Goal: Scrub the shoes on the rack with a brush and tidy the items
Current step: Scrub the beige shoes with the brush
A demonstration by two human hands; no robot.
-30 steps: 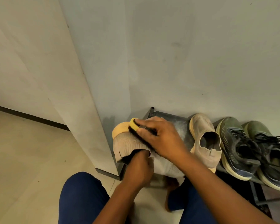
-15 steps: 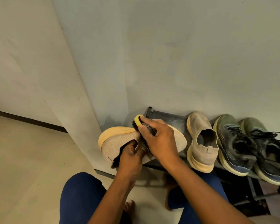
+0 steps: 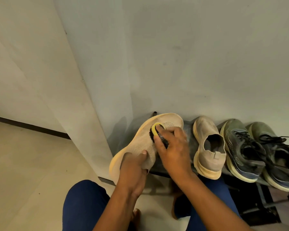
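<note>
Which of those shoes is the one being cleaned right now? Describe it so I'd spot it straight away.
Find the dark shoe rack against the wall, with three shoes sitting on it. The beige knit shoe is at the rack's left end, gripped by the left hand. Unlike its neighbours, it is tipped on its side, with the right hand pressing a yellow-backed brush on it.

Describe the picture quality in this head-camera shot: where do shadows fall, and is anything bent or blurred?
Head view: soft, even light with no glare; a faint shadow of the held shoe falls on the wall behind it; the space under the rack is dark; the wide lens bends the wall corner and skirting line; the brush in the right hand looks slightly smeared; the left hand looks sharp.
</note>
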